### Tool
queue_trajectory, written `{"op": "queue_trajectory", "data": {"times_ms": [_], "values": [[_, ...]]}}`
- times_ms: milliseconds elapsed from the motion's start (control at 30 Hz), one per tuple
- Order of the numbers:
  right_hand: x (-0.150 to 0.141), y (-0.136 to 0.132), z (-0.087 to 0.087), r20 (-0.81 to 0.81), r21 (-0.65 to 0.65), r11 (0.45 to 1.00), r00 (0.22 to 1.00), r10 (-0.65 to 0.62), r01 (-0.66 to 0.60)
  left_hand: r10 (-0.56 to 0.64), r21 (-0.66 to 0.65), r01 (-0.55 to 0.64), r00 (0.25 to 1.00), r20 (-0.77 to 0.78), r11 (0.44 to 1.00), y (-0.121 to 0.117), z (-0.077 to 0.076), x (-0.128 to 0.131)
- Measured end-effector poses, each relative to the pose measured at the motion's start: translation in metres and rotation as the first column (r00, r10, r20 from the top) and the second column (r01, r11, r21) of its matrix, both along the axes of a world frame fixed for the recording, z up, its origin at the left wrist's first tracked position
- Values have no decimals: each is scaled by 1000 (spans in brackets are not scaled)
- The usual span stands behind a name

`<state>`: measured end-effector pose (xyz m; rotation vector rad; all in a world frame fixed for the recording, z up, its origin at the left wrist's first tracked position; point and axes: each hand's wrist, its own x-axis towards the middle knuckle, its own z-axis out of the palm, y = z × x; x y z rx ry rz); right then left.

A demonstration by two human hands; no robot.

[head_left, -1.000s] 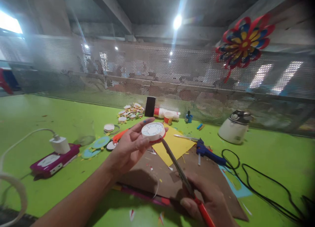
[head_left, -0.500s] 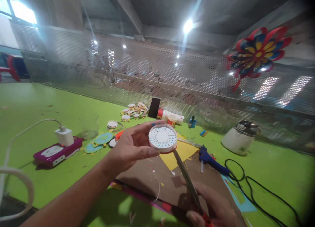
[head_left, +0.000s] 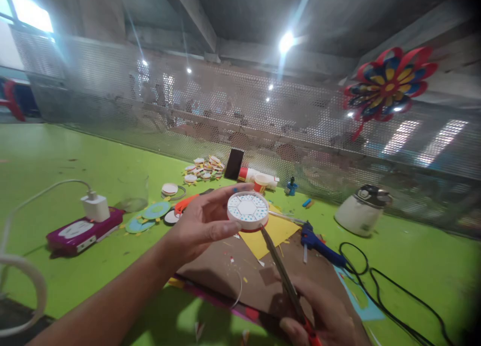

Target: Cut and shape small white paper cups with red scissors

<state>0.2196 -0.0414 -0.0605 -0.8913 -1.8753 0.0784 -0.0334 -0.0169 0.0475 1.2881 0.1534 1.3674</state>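
one white disc (head_left: 247,208): held above the brown board (head_left: 210,267), its blue-dotted face up and tilted toward me.
my left hand (head_left: 205,222): i'm pinching the disc by its edge.
my right hand (head_left: 323,306): i'm grasping the red-handled scissors (head_left: 282,273), tips at the disc's red underside; touching or not, i can't tell.
blue glue gun (head_left: 323,249): lying right of the yellow paper (head_left: 254,243).

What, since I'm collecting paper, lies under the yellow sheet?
Brown board shows along the near edges of the yellow sheet. Anything else beneath is covered; the held white disc hides part of the sheet.
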Motion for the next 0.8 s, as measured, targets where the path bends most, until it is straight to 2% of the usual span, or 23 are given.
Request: {"op": "queue_trajectory", "data": {"times_ms": [167,300,467,800], "values": [[-2,-3,7,8,27,999,999,47,-48,13,2,-13,1000,-12,1000,0,0,2],[-2,-4,13,47,44,998,998,40,-42,34,-20,-34,999,-29,999,0,-3,3],[-2,-3,17,81,50,993,992,101,-106,46,-24,-47,998,-41,999,1,-3,3],[-5,-3,7,45,-26,993,993,113,-112,-5,-29,4,999,-47,1000,1,-4,3]]}}
